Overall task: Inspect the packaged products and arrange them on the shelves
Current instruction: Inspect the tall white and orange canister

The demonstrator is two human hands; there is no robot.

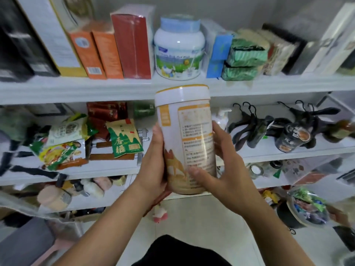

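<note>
Head view: tall white-and-yellow canister [187, 139] upright between my left hand [153, 162] and right hand [228, 162], fingers [199, 174] of both curled round its sides, label toward me. Looks mid-inspection, not yet shelved. Top shelf [76, 89] above the fingers looks arranged; packets [63, 143] left of them lie jumbled.

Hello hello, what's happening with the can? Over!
Left hand and right hand grip the yellow-and-white can, upright. Not yet shelved. Top shelf crowded.

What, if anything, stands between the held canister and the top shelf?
Nothing lies between the canister and the top shelf, but that spot is full: a white tub, with a red box and blue box beside it.
</note>
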